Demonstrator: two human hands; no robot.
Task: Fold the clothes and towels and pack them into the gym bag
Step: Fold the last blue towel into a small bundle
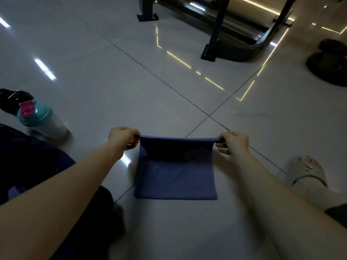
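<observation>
Blue towel point(175, 177): on the pale tiled floor point(112, 81), near half flat, far edge lifted off the tiles; left hand point(123, 137) pinches the far-left corner, right hand point(233, 143) pinches the far-right corner, fingers curled on cloth, towel stretched between them; shaker bottle point(40, 119): standing well left; slippers point(329, 61): far right.

We see two bare forearms, left hand point(124, 136) and right hand point(234, 142) bare too. Right foot in a pale, scuffed slipper point(306, 171). Dark garment hem point(338, 211) over that leg.
</observation>
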